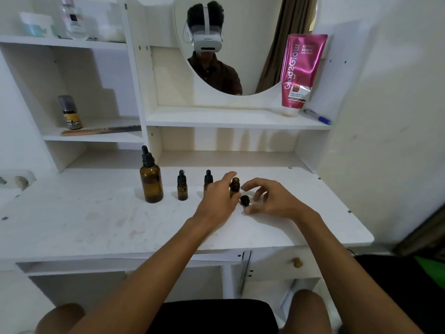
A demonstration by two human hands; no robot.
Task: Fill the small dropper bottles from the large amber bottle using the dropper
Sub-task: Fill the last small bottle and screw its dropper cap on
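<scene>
Amber big bottle [151,183] capped, two small ones [182,189] [208,179] too. Uncapped: third bottle [234,186], gripped by left hand [216,198]; cap [245,200] at right hand [272,201], hold unclear. Filling seemingly unstarted.

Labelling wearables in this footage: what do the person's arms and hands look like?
Both forearms are bare, with no sleeves in view. The left hand and right hand show no gloves, rings, watch or bracelet.

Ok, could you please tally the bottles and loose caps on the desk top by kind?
Large amber bottle: 1
Small capped amber bottles: 2
Small open amber bottle: 1
Loose black cap: 1
Total: 5
</scene>
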